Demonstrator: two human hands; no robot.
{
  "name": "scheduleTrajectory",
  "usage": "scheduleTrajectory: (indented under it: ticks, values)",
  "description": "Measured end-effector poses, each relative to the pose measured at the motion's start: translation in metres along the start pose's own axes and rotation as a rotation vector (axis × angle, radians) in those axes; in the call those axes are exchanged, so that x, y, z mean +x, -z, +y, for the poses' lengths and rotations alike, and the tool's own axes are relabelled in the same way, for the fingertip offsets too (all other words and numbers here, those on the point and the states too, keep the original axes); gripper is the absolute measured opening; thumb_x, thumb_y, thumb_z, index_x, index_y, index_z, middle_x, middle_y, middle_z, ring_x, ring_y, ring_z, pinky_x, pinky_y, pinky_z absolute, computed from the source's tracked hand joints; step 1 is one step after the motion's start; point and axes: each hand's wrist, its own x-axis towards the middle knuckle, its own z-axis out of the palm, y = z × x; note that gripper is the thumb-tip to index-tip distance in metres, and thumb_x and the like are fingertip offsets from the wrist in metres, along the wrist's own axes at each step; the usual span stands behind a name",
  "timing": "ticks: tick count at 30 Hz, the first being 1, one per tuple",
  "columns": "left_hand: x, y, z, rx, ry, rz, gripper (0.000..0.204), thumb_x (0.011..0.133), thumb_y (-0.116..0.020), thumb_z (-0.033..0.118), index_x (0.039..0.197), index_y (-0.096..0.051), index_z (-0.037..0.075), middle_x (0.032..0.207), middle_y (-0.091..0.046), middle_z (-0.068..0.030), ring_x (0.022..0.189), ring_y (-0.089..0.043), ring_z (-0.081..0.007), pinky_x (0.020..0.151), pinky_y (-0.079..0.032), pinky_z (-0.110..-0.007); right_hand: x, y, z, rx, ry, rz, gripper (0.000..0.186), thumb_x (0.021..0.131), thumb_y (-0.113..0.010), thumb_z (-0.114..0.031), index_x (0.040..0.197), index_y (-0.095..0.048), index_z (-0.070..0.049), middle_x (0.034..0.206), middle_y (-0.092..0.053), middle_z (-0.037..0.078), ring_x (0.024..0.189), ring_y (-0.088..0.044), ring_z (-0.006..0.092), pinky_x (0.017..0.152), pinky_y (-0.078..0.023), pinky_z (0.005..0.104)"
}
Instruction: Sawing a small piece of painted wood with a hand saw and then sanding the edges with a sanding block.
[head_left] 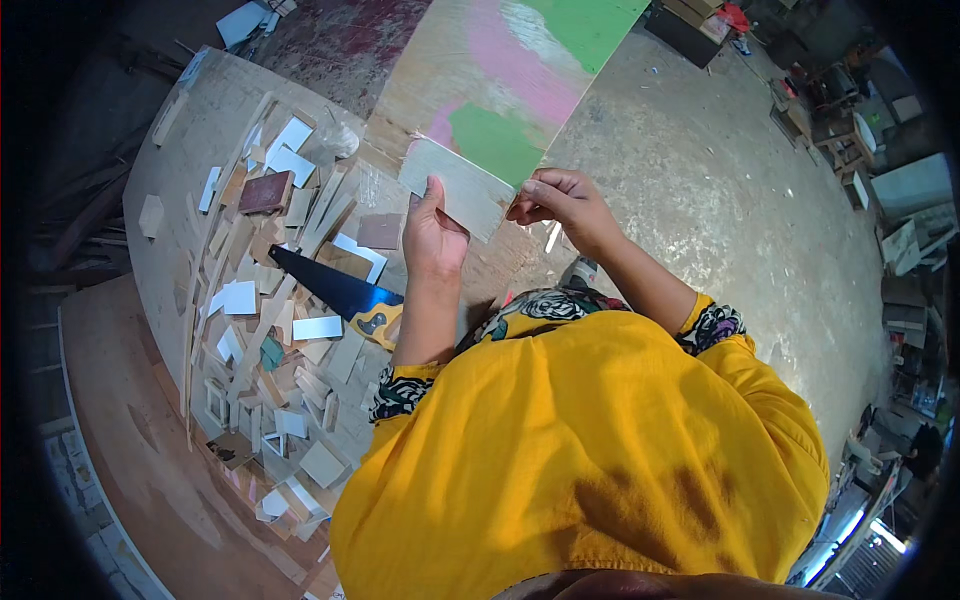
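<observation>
**Concrete floor (700, 240) all around, pale board (460, 185) up in both hands**

Out along the right edge, clutter (905, 320) lines the room, dim and hard to make out. Over to the left, a worn grey surface (235, 100) is strewn with wood offcuts (325, 215), some bare, some faced in white, plus a dark red block (267, 192). And there's the saw (340, 290), lying on the heap, dark-blue blade pointing up and left, yellow handle close by the left forearm (428, 310).

Now to the middle of the action! Left hand (437, 240) has the board firmly, thumb flat across its top face, fingers tucked out of sight underneath. Right hand (567, 203) is at the board's right-hand end, fingertips curled in close at the corner; whether they pinch the wood or merely touch it, I cannot tell. Just beyond, the board overlaps the near end of a big panel (490, 90) splashed in green and pink.
</observation>
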Motion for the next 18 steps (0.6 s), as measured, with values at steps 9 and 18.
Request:
scheduleTrajectory:
  ticks: [9,18]
  values:
    - [0.0018,-0.0060,-0.0019,0.017,0.099,0.078,0.043,0.093,-0.050,0.014,0.133,-0.039,0.007,0.127,-0.051,-0.0108,0.118,-0.050,-0.0249,0.099,-0.041,-0.044,-0.0011,-0.0050,-0.0050,0.039,-0.024,0.088,0.022,0.091,-0.053,-0.019,0.085,-0.061,0.000,0.076,-0.062,0.005,0.071,-0.064,0.0151,0.065,-0.052,0.0262]
    - [0.0022,0.0010,-0.0032,0.019,0.001,-0.047,0.043,0.091,-0.052,0.012,0.132,-0.038,0.007,0.126,-0.051,-0.0094,0.115,-0.051,-0.0237,0.099,-0.041,-0.043,-0.0084,-0.0082,0.0007,-0.017,0.042,0.123,0.023,0.092,-0.052,-0.019,0.090,-0.062,0.001,0.078,-0.063,0.007,0.072,-0.064,0.0146,0.067,-0.052,0.0261]
